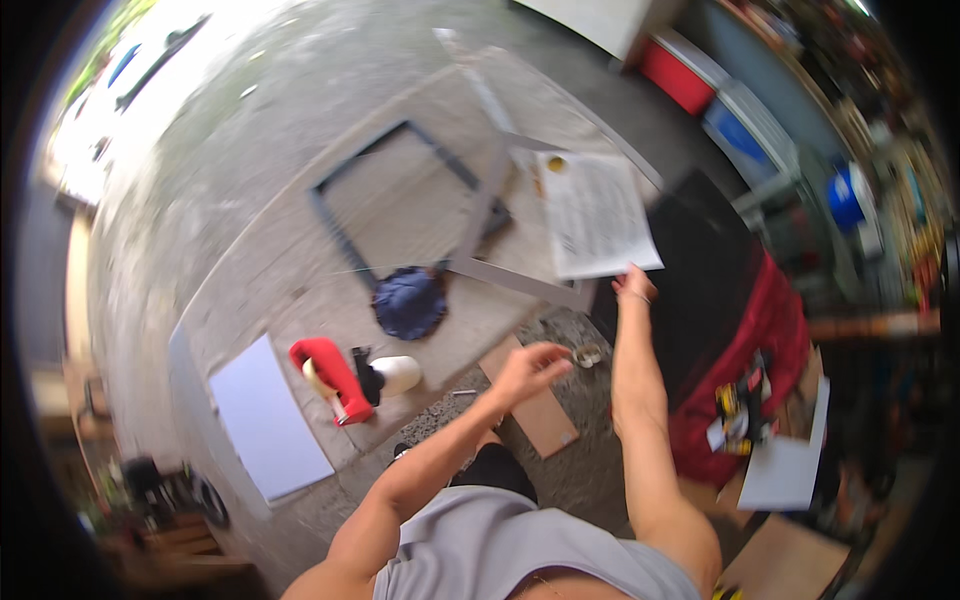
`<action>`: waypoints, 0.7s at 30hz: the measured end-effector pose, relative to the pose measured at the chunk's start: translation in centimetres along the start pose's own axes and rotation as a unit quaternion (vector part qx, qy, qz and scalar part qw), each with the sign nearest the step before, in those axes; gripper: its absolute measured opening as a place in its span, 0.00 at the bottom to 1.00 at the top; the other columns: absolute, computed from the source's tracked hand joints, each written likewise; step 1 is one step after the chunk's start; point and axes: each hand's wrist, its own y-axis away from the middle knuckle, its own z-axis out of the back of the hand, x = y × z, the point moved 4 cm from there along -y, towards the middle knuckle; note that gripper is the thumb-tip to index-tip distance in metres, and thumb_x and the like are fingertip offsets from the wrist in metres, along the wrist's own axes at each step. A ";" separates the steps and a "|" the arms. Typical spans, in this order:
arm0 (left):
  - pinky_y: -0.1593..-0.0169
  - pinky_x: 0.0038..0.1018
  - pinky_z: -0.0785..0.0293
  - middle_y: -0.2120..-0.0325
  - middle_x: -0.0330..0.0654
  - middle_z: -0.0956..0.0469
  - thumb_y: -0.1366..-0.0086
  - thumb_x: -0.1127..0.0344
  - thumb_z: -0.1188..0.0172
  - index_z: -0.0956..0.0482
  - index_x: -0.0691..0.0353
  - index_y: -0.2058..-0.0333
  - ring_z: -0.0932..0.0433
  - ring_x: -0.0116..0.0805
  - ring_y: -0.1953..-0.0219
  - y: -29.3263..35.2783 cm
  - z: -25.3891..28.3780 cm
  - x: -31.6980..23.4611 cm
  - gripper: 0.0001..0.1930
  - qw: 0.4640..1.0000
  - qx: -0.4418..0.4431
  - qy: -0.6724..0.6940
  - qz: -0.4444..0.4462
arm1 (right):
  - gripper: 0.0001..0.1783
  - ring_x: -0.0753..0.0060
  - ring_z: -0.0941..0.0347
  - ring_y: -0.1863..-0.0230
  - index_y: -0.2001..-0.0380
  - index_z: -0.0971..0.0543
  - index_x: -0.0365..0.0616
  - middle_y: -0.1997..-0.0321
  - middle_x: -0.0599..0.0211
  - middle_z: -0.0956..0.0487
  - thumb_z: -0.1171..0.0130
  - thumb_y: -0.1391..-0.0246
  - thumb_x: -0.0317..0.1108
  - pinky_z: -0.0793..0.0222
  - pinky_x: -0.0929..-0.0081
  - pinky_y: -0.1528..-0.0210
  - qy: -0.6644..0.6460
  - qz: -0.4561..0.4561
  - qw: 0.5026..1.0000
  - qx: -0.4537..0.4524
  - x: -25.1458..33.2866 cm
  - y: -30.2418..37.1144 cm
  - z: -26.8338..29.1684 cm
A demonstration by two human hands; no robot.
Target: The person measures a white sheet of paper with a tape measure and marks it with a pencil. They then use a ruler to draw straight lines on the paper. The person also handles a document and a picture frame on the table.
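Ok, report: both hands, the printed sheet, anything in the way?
Right hand at printed sheet's near edge, grip unclear. Left hand open, holding nothing visible. Sheet overlaps light gray frame in view.

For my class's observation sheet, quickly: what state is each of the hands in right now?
Left hand: open, holding nothing.
Right hand: closed on the near edge of the paper.

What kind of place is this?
Probably a workshop or garage: a big worktable holds a dark frame and a red tape dispenser, and the grey floor runs out toward bright daylight.
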 end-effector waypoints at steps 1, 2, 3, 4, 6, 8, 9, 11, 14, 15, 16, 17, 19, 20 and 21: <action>0.66 0.27 0.25 0.69 0.40 0.18 0.37 0.60 0.37 0.19 0.61 0.55 0.22 0.26 0.68 0.6 0.4 -0.2 0.15 1.000 -0.014 -0.016 -0.014 | 0.18 0.59 0.23 0.63 0.61 0.22 0.40 0.64 0.59 0.21 0.32 0.56 0.36 0.27 0.54 0.61 0.016 0.020 1.000 0.001 1.0 1.3 -1.1; 0.66 0.27 0.25 0.69 0.40 0.18 0.37 0.59 0.37 0.19 0.60 0.55 0.22 0.27 0.69 0.8 0.1 -0.7 0.15 1.000 -0.012 -0.012 -0.024 | 0.21 0.56 0.23 0.64 0.60 0.23 0.39 0.61 0.56 0.21 0.31 0.56 0.38 0.28 0.54 0.62 0.003 0.015 1.000 0.026 2.6 0.0 -0.9; 0.65 0.28 0.25 0.70 0.40 0.18 0.37 0.59 0.37 0.19 0.60 0.55 0.22 0.28 0.69 2.1 0.5 -0.4 0.15 1.000 -0.019 -0.014 -0.019 | 0.21 0.58 0.23 0.70 0.66 0.21 0.34 0.67 0.55 0.21 0.30 0.56 0.41 0.27 0.59 0.71 0.043 0.013 0.999 -0.014 2.7 2.1 -1.7; 0.65 0.29 0.25 0.70 0.41 0.18 0.37 0.58 0.37 0.19 0.60 0.56 0.21 0.30 0.69 3.4 0.8 0.3 0.15 0.999 -0.020 -0.034 0.000 | 0.26 0.56 0.23 0.73 0.65 0.22 0.33 0.68 0.54 0.21 0.27 0.59 0.44 0.31 0.64 0.78 0.125 -0.002 0.991 -0.045 3.0 3.5 -2.1; 0.63 0.30 0.25 0.70 0.43 0.18 0.37 0.55 0.37 0.19 0.61 0.57 0.20 0.34 0.68 5.1 1.1 0.8 0.16 0.998 -0.011 -0.053 0.011 | 0.35 0.52 0.21 0.73 0.61 0.25 0.30 0.64 0.49 0.22 0.23 0.64 0.48 0.30 0.64 0.81 0.129 -0.029 0.988 -0.081 2.5 2.0 -2.1; 0.62 0.31 0.24 0.69 0.44 0.18 0.37 0.53 0.38 0.19 0.61 0.57 0.20 0.36 0.68 8.1 2.3 2.3 0.18 0.997 -0.030 -0.068 0.023 | 0.36 0.50 0.20 0.67 0.56 0.27 0.25 0.59 0.47 0.22 0.25 0.60 0.44 0.23 0.53 0.67 0.133 -0.019 0.989 -0.067 1.2 3.0 -3.5; 0.62 0.32 0.24 0.68 0.44 0.18 0.37 0.53 0.38 0.20 0.61 0.57 0.20 0.37 0.68 9.1 2.6 3.0 0.18 0.997 -0.031 -0.074 0.015 | 0.34 0.50 0.20 0.66 0.56 0.27 0.25 0.59 0.47 0.22 0.26 0.58 0.42 0.23 0.53 0.63 0.133 -0.014 0.989 -0.065 1.1 1.6 -3.6; 0.61 0.32 0.24 0.66 0.45 0.18 0.37 0.53 0.38 0.20 0.62 0.56 0.20 0.38 0.67 11.2 3.5 4.0 0.19 0.995 -0.028 -0.070 0.060 | 0.21 0.59 0.21 0.69 0.66 0.22 0.28 0.62 0.52 0.21 0.28 0.59 0.33 0.22 0.64 0.71 0.074 -0.012 0.994 -0.081 0.6 -1.0 -3.5; 0.61 0.31 0.24 0.65 0.44 0.18 0.37 0.52 0.38 0.20 0.62 0.56 0.20 0.36 0.67 13.9 4.4 5.5 0.20 0.993 -0.062 -0.064 0.076 | 0.12 0.67 0.24 0.75 0.72 0.22 0.33 0.67 0.56 0.21 0.31 0.62 0.25 0.25 0.78 0.80 0.033 0.022 0.994 -0.100 1.8 -4.8 -4.8; 0.61 0.30 0.24 0.64 0.44 0.18 0.38 0.52 0.38 0.20 0.62 0.55 0.20 0.34 0.66 15.0 4.7 6.3 0.20 0.991 -0.067 -0.067 0.096 | 0.10 0.69 0.25 0.76 0.74 0.23 0.35 0.69 0.59 0.22 0.32 0.61 0.25 0.26 0.78 0.81 0.036 0.016 0.994 -0.104 1.8 -4.7 -5.5; 0.60 0.29 0.24 0.64 0.44 0.18 0.38 0.52 0.38 0.20 0.62 0.55 0.20 0.33 0.66 15.9 5.1 7.0 0.20 0.988 -0.072 -0.069 0.116 | 0.10 0.68 0.26 0.77 0.74 0.23 0.35 0.70 0.59 0.22 0.34 0.60 0.26 0.27 0.78 0.81 0.027 0.017 0.994 -0.105 2.4 -4.7 -6.0; 0.60 0.29 0.24 0.63 0.44 0.18 0.38 0.52 0.37 0.20 0.62 0.55 0.20 0.32 0.65 17.0 5.5 7.8 0.20 0.986 -0.102 -0.052 0.120 | 0.09 0.68 0.26 0.77 0.73 0.23 0.36 0.70 0.59 0.23 0.35 0.59 0.28 0.27 0.77 0.80 0.019 0.025 0.995 -0.090 3.8 -4.4 -7.3; 0.59 0.27 0.24 0.62 0.42 0.18 0.38 0.52 0.36 0.20 0.61 0.54 0.20 0.30 0.64 19.1 5.4 9.2 0.21 0.980 -0.153 -0.011 0.129 | 0.10 0.67 0.26 0.77 0.73 0.24 0.37 0.71 0.60 0.23 0.38 0.57 0.32 0.28 0.75 0.80 -0.002 0.067 0.997 -0.040 8.4 -3.9 -10.1; 0.57 0.27 0.24 0.60 0.42 0.17 0.39 0.53 0.35 0.20 0.61 0.53 0.20 0.29 0.62 19.8 6.3 7.0 0.21 0.975 -0.122 -0.021 0.184 | 0.10 0.67 0.27 0.77 0.72 0.24 0.37 0.72 0.60 0.24 0.39 0.56 0.33 0.29 0.74 0.80 -0.008 0.113 0.993 -0.012 12.0 -3.9 -11.4; 0.57 0.27 0.24 0.61 0.42 0.17 0.40 0.53 0.34 0.20 0.61 0.53 0.20 0.29 0.62 20.7 7.2 6.3 0.21 0.974 -0.136 -0.027 0.177 | 0.11 0.66 0.27 0.77 0.72 0.24 0.38 0.72 0.61 0.24 0.40 0.55 0.35 0.29 0.73 0.80 0.010 0.166 0.986 0.019 15.2 -2.9 -13.2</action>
